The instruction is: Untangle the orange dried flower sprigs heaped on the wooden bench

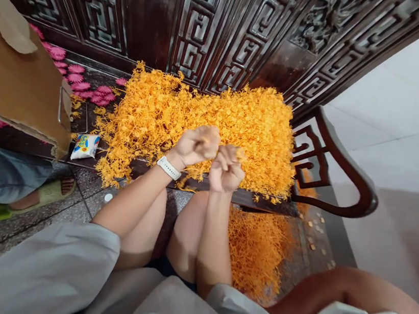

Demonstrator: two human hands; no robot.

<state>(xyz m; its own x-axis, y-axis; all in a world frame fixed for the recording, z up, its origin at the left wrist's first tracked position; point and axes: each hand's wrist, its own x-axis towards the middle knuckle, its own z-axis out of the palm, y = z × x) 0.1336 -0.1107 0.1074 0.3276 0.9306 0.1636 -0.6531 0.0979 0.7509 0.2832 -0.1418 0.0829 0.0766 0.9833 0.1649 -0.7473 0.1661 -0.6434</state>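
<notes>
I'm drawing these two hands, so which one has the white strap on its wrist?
The person's left hand: a white strap goes around its wrist. The right hand, beside it, has a bare wrist.

This looks like a room in a home, to judge by the carved wooden panels [150,20], the curved armrest [366,199], the speckled floor tiles [60,217] and a slipper [49,195], though the yellow flowers [251,131] heaped beside a cardboard box [23,76] lend a workroom look.
</notes>
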